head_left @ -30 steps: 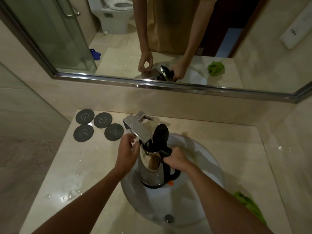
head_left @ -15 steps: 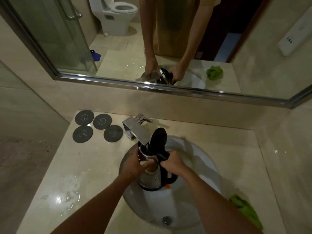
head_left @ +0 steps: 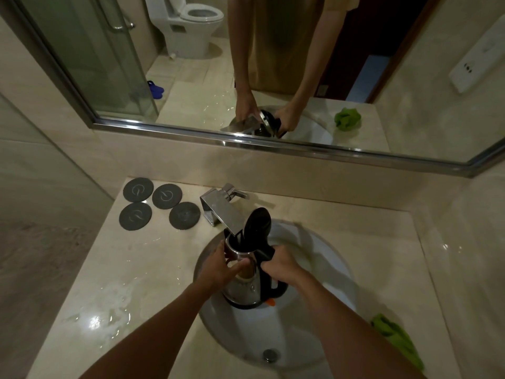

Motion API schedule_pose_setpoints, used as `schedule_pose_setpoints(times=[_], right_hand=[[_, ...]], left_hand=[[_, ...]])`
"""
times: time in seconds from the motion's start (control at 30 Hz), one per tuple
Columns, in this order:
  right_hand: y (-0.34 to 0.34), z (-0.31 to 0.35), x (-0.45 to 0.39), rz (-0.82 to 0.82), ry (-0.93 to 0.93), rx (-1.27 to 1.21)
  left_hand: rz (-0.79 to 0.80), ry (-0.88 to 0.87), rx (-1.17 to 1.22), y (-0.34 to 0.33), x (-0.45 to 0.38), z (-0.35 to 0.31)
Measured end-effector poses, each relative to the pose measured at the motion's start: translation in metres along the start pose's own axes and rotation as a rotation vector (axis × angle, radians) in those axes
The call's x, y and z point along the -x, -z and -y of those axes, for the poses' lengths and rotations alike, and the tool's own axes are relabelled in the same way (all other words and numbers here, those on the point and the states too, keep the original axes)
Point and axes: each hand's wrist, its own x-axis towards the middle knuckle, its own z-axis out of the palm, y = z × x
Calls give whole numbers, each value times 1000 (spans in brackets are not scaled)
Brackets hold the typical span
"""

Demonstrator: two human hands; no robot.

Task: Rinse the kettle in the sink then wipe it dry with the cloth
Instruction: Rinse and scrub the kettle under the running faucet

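Observation:
A steel kettle (head_left: 246, 289) with a black handle and its black lid standing open is held over the white sink (head_left: 322, 269), its mouth just under the spout of the square chrome tap (head_left: 221, 209). My right hand (head_left: 281, 268) grips the black handle. My left hand (head_left: 221, 268) holds the kettle's steel body near the rim, thumb across the front. A green cloth (head_left: 396, 337) lies crumpled on the counter at the sink's right, partly behind my right forearm.
Several round grey coasters (head_left: 161, 205) lie on the counter left of the tap. A wet patch (head_left: 106, 310) shines on the left counter. The sink drain (head_left: 270, 354) sits near the front. A mirror (head_left: 273, 64) rises behind the counter.
My left hand came away from the tap and took hold of the kettle's body. The kettle sits slightly lower in the sink, still in my right hand.

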Motion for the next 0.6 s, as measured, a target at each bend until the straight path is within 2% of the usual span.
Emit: schedule_pose_setpoints(times=[0.33,0.6], right_hand=[[1,2,0,22,-33,20],[-1,3,4,26,-81,7]], left_hand=[[28,18,25,0,1,1],[51,-30,32,1,5,-5]])
